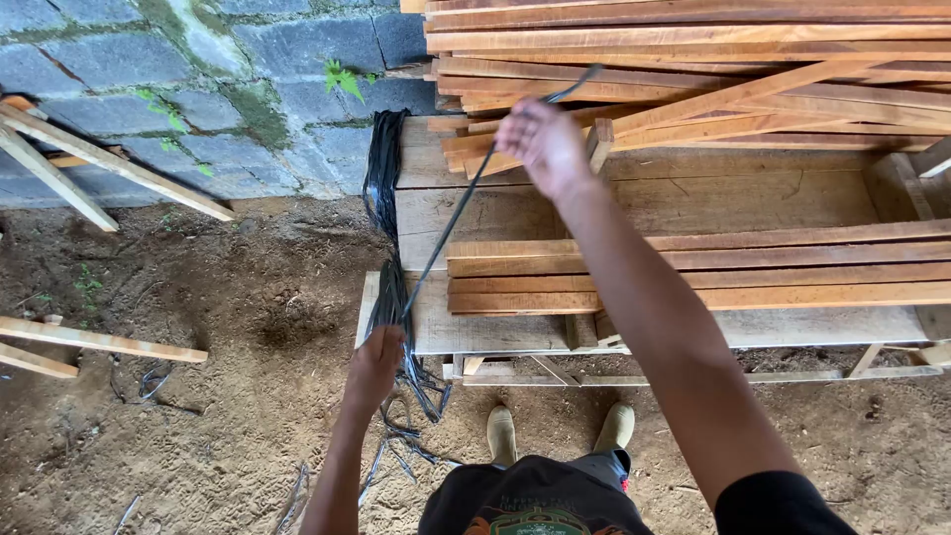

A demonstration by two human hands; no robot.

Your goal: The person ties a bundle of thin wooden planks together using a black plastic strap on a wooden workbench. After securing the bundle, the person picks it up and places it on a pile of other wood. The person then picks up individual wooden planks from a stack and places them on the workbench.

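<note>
The right hand (543, 145) is raised above the tabletop's (654, 203) far side, fingers closed around a single black strap (451, 226) pulled taut. The strap slants down to the left hand (375, 367), which clamps shut on the black strap bundle (384, 208) hanging over the tabletop's left edge. Wooden slats (693, 272) lie along the near edge

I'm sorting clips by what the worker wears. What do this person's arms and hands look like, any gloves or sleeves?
Both hands are bare: no gloves, rings or watch show on the left hand or the right hand. The forearms are uncovered too. A short black sleeve ends above the right elbow, part of a black shirt with a coloured print on the front.
</note>
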